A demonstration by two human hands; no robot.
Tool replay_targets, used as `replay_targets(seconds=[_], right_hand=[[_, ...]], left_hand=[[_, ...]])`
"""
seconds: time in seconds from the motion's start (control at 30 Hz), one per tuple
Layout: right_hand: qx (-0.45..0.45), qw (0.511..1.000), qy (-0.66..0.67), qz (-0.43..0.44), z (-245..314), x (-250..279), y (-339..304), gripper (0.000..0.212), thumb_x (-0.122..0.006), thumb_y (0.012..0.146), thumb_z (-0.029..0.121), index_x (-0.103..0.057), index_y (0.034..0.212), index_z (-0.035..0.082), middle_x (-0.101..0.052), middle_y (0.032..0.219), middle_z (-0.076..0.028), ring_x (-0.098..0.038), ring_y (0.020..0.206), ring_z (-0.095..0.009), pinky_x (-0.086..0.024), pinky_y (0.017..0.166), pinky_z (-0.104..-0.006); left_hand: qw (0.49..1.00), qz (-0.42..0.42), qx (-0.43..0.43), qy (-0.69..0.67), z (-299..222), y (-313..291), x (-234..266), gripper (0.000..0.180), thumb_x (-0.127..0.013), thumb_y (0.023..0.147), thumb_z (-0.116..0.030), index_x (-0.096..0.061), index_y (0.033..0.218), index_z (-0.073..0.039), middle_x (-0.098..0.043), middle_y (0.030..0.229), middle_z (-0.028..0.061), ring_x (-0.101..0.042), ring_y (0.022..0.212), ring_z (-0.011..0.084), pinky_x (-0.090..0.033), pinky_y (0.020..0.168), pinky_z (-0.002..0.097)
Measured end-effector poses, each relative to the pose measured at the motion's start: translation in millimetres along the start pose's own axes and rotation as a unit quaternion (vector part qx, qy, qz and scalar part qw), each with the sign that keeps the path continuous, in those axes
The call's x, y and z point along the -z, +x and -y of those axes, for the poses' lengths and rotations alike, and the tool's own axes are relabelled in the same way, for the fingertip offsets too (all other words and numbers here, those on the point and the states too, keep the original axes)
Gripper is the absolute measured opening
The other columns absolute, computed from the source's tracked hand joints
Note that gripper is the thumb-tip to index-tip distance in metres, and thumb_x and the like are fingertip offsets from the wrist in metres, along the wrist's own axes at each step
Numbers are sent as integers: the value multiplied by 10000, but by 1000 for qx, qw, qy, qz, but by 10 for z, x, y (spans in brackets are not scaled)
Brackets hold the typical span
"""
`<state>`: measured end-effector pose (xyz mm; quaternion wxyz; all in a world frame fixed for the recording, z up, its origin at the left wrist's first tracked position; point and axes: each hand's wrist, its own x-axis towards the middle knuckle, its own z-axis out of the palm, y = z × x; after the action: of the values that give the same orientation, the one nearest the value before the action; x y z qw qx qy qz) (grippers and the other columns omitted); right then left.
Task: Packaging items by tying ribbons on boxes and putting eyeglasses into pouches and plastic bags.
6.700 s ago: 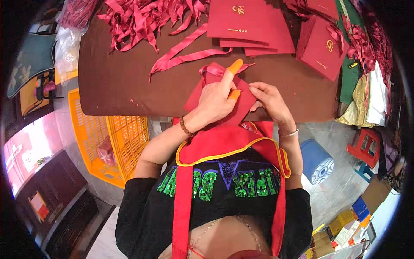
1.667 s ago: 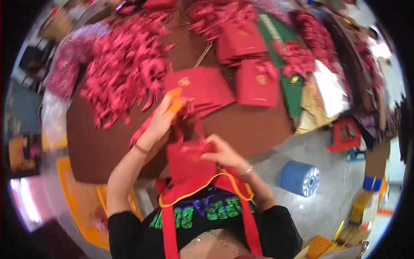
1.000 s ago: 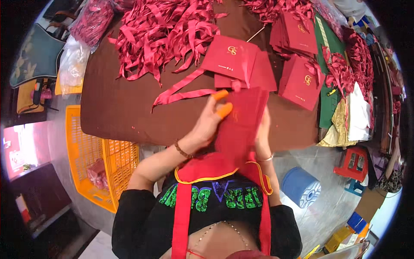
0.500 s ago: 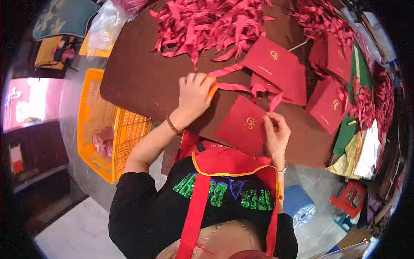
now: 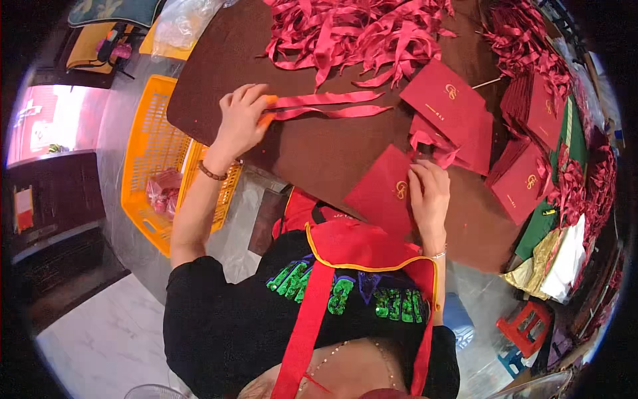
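Note:
With orange covers on its thumb and forefinger, my left hand pinches a dark-red ribbon. The ribbon's two tails stretch to the right over the brown table, their ends lying apart from the cards. A flat dark-red card with a gold emblem lies at the near table edge. My right hand is closed at its upper right edge, the fingertips partly hidden. Just beyond are more red cards, overlapping, with a short loop of ribbon between them and my right hand.
A tangled heap of red ribbons covers the far part of the table. Stacks of red cards stand at the right, beside green, gold and white material. An orange plastic crate is on the floor at left; a red stool is at lower right.
My left hand has moved left, drawing the ribbon tails away from the cards. My right hand has shifted up along the near card's edge. The whole view has shifted slightly.

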<state>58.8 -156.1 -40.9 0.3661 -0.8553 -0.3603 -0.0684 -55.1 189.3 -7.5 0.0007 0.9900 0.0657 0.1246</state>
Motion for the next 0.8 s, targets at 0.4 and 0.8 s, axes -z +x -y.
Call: replay_targets(seconds=[0.4, 0.8], right_hand=[[-18, 999, 19, 40, -8, -88, 20, 217, -624, 777, 71, -599, 983, 6, -587, 989, -131, -539, 934, -304, -434, 819, -368], [-157, 960, 152, 176, -82, -35, 48, 207, -570, 844, 100, -609, 1014, -12, -645, 911, -133, -620, 833, -199, -467, 744, -281]], left_hand=[[987, -100, -69, -103, -1276, 818, -892, 203, -625, 750, -241, -606, 917, -127, -539, 901, -1, -472, 892, 209, -327, 733, 381], [850, 89, 73, -514, -1315, 288, -236, 93, -609, 816, -62, -589, 895, -18, -628, 796, 47, -588, 690, 126, -462, 631, 247]])
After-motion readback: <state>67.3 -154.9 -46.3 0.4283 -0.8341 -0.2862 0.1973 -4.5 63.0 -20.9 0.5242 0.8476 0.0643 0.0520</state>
